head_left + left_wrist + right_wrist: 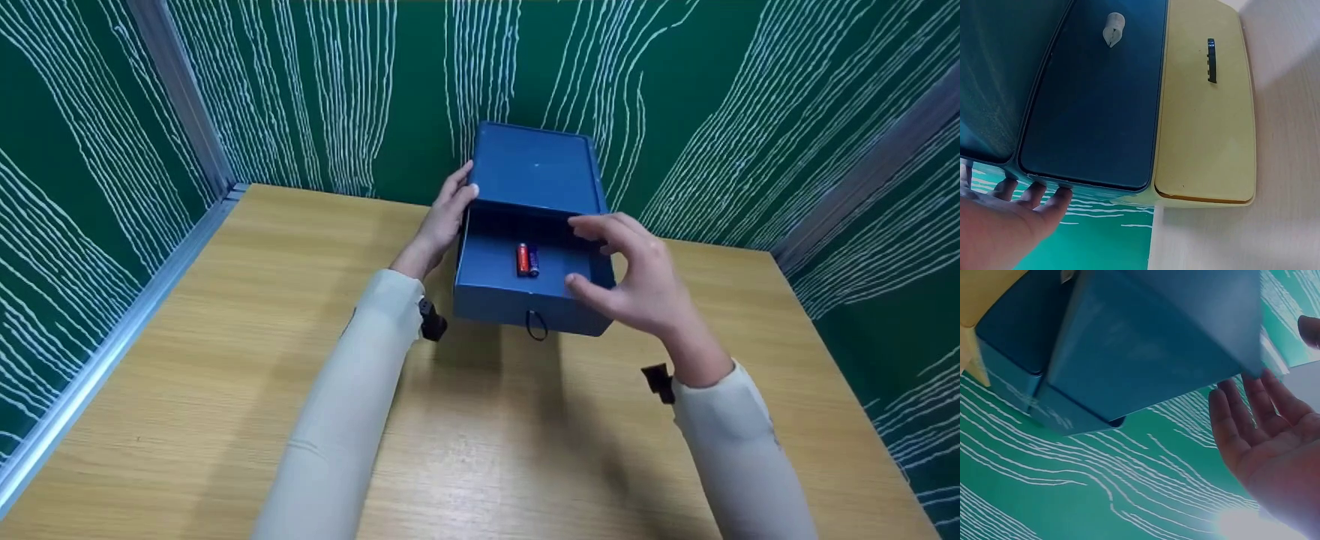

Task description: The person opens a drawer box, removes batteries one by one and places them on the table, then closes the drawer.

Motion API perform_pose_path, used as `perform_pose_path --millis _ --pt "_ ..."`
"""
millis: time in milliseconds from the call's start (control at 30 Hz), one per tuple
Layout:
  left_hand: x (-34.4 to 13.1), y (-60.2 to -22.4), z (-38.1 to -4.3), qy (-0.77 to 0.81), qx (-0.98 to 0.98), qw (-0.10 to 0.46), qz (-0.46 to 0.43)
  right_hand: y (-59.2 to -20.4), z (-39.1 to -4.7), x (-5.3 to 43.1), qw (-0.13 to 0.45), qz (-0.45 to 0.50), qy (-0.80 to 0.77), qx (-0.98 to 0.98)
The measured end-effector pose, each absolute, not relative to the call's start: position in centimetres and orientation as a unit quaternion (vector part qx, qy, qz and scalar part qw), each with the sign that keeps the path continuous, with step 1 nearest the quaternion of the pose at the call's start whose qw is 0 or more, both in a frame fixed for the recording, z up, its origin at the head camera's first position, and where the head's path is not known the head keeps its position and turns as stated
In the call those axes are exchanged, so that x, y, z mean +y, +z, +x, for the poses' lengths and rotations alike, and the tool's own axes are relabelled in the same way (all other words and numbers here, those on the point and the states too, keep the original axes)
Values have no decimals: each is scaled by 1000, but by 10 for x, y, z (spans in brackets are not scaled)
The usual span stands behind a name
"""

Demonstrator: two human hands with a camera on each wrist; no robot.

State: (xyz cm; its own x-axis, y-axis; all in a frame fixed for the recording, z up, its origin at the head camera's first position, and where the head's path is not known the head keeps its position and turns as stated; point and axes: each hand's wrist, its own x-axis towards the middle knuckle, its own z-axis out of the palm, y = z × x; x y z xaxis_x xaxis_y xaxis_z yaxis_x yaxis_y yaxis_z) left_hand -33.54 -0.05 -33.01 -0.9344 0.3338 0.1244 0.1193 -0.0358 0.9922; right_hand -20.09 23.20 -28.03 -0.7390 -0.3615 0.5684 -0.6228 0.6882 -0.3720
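Note:
A small drawer unit (536, 169) with a blue top has its top drawer (487, 304) pulled out. Inside lie a red battery (523, 259) and a dark purple battery (534, 261), side by side. My left hand (442, 217) rests against the unit's left side, and in the left wrist view its fingertips (1061, 197) touch the side near the front. Thumb and fingers spread apart, my right hand (637, 277) hovers at the drawer's right part and holds nothing. A black loop handle (537, 326) hangs from the drawer front.
Below the open drawer are a closed dark blue drawer (1092, 112) with a pale loop and a yellow drawer (1207, 135) with a black handle. The unit stands on a wooden table (225, 337), before green walls (416, 97) with white wavy lines.

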Motion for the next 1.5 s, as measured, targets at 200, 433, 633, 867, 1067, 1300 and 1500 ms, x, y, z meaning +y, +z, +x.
perform_pose_path --millis 200,433,633,867,1067,1300,1500 --pt "0 -330 -335 691 702 69 160 -281 -221 234 197 265 287 -899" --pt "2 -338 -343 699 695 61 158 -285 -242 235 150 247 285 -914" --pt "3 -348 -353 700 694 58 156 -290 -252 234 123 247 282 -919" --pt "2 -334 -338 701 691 52 168 -296 -260 232 89 252 280 -922" --pt "2 -336 -337 702 690 53 167 -301 -267 228 53 238 247 -938" --pt "4 -351 -352 696 701 48 150 -300 -271 224 29 229 186 -955" --pt "6 -353 -354 692 705 40 148 -298 -275 221 7 215 144 -966"
